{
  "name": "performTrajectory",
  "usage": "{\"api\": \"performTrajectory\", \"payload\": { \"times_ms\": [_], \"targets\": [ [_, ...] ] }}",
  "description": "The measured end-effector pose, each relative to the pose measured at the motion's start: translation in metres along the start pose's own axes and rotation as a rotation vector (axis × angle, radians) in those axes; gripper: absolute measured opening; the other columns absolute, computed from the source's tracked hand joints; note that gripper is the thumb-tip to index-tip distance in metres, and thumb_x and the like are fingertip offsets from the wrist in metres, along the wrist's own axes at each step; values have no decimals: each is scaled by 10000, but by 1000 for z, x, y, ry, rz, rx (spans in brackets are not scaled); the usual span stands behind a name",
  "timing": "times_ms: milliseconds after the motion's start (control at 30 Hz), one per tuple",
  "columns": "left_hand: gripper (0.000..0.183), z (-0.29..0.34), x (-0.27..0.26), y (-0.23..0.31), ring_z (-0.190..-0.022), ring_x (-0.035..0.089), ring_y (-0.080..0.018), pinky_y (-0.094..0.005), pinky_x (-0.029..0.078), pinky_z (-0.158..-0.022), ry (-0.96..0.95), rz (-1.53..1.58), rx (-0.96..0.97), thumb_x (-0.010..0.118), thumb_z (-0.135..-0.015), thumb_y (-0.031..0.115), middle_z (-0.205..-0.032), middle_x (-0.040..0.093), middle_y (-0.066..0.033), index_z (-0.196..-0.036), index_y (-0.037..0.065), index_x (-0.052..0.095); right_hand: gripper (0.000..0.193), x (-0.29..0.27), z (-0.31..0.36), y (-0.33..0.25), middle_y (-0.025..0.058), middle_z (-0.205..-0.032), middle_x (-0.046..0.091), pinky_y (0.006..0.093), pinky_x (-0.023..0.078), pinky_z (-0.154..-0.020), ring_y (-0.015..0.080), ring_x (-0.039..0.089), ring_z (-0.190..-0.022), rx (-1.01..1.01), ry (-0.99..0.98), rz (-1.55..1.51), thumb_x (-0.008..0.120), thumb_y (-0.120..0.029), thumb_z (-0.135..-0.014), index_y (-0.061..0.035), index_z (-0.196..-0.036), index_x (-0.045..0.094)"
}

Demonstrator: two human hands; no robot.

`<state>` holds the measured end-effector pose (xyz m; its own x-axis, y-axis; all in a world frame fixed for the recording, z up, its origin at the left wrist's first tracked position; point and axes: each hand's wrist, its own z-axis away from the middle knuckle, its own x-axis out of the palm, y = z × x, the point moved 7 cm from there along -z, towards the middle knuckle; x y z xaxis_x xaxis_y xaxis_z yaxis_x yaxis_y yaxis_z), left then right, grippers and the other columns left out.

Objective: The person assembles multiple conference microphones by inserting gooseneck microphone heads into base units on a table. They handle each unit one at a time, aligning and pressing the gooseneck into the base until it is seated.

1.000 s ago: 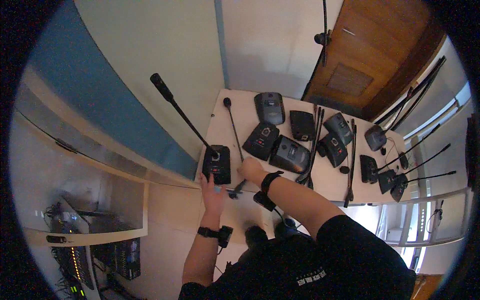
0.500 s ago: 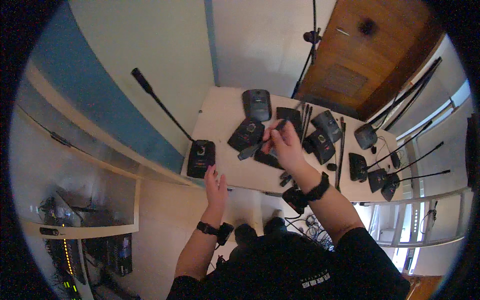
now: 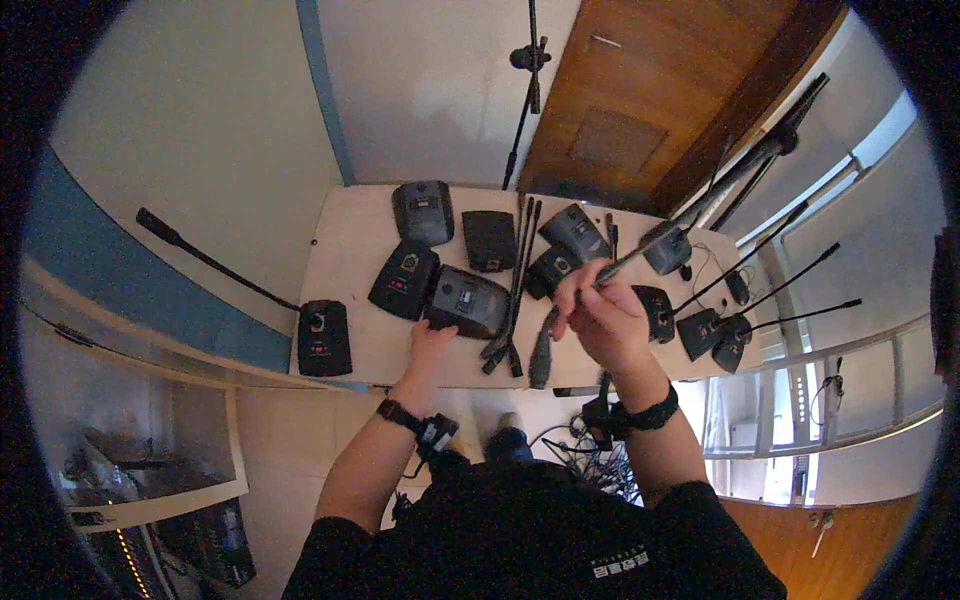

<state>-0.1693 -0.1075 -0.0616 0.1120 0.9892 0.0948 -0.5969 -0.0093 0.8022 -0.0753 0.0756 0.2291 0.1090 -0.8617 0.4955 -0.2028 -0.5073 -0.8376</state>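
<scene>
My right hand (image 3: 605,318) is closed around a black gooseneck microphone (image 3: 541,356), tilted above the right half of the table. One thicker end of it hangs near the table's front edge. My left hand (image 3: 432,345) has its fingers stretched out against the near edge of a dark microphone base (image 3: 468,302). Beside that base lie another base (image 3: 404,279) and several loose gooseneck stems (image 3: 521,285). Farther back are a grey base (image 3: 423,212) and a black base (image 3: 489,240). Part of another base (image 3: 552,271) shows just behind my right hand.
At the table's (image 3: 345,245) left end stands a base with its gooseneck attached (image 3: 325,338). Several microphones with upright necks (image 3: 700,335) crowd the right end, near thin cables. A microphone stand (image 3: 530,80) rises behind. Tangled cables (image 3: 590,462) lie on the floor near my feet.
My left hand has moved right, from beside the leftmost base to the middle one. My right hand has carried the gooseneck microphone rightward, off the middle bases. The whole view has shifted too.
</scene>
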Motion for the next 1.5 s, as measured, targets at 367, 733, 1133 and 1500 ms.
{"api": "performTrajectory", "payload": {
  "times_ms": [367,733,1133,1500],
  "targets": [
    [758,-36,25,26,-1070,514,-264,-338,424,-920,-360,-709,472,795,-678,220,-1245,479,-138,-1294,12,404,92,-60,51,-1,101,-770,519,270,440,-576,164,514,-650,9,245,340,438,-57,-897,-83,-981,410],
    [830,-27,19,20,-1013,522,-248,-356,465,-821,230,245,89,836,-619,274,-1168,496,-169,-1228,-47,373,98,-91,66,6,92,-767,527,256,454,-572,157,524,-619,50,345,402,435,-35,-899,-73,-987,414],
    [742,12,-60,22,-980,545,-222,-346,483,-808,163,215,155,807,-653,184,-1101,510,-144,-1227,38,360,125,-89,53,44,225,-971,608,326,533,-727,228,643,-739,90,373,528,430,20,-915,-51,-985,355],
    [738,16,-88,-31,-929,582,-249,-346,500,-778,274,130,198,833,-625,224,-1090,549,-186,-1169,-61,424,159,-29,13,65,203,-871,582,336,492,-675,283,583,-734,232,-48,-153,468,-46,-903,-106,-1024,383]
  ]
}}
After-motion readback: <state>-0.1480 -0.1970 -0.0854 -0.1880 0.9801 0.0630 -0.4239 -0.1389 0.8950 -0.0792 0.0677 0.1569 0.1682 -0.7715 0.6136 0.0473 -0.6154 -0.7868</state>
